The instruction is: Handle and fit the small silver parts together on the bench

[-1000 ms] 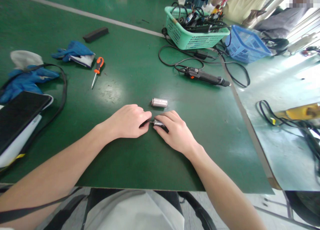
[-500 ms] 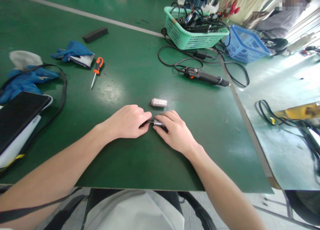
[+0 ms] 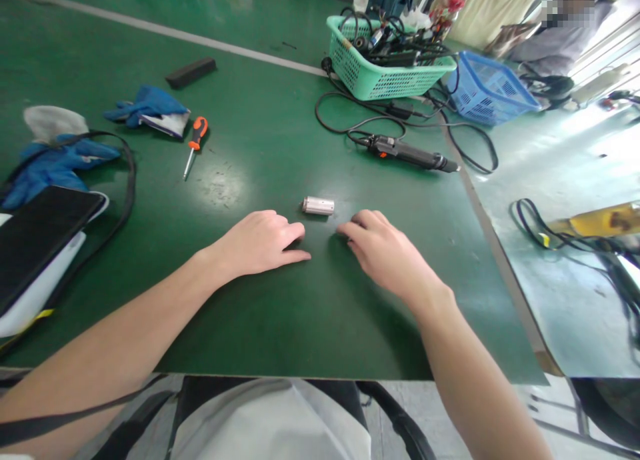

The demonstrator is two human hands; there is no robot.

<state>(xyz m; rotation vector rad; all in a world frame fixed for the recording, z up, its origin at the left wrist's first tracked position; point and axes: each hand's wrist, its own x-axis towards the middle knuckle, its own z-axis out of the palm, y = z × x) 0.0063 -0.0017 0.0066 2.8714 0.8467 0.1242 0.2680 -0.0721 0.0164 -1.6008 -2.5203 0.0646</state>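
My left hand (image 3: 260,243) rests on the green table mat (image 3: 280,313) with its fingers curled down and the thumb stretched to the right; nothing shows in it. My right hand (image 3: 383,250) lies a short gap to its right, palm down, fingers curled under. The small metal part it held is out of sight, and the mat between the hands is bare. A short silver cylinder (image 3: 318,205) lies on its side just beyond the gap, nearest my right fingertips and touched by neither hand.
A corded electric screwdriver (image 3: 407,153) lies behind, before a green basket (image 3: 385,80) of cables and a blue basket (image 3: 487,90). At left lie an orange-handled screwdriver (image 3: 195,143), blue gloves (image 3: 147,103), a black block (image 3: 191,71) and a dark device (image 3: 35,237). A person sits far right.
My hands were together, pinching a small metal part between them. The right hand has pulled away to the right and the part is no longer visible. The left hand stayed put.
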